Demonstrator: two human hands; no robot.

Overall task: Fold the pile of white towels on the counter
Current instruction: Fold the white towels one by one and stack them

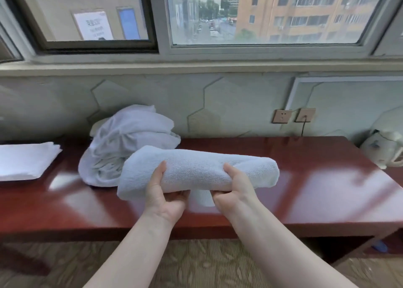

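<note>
While held: long folded white terry towel (196, 172), above the glossy red-brown tabletop (305, 178).
Grip: left hand (162, 191) and right hand (233, 189) both clasp it.
Done: flat white towel stack (26, 161), far left.
Left: crumpled white towel pile (126, 144) behind.

No legible text; print on the reflected white notice (93, 25) too blurred.

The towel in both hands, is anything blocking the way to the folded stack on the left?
Yes. The unfolded pile sits on the counter between the held towel and the folded stack.
</note>
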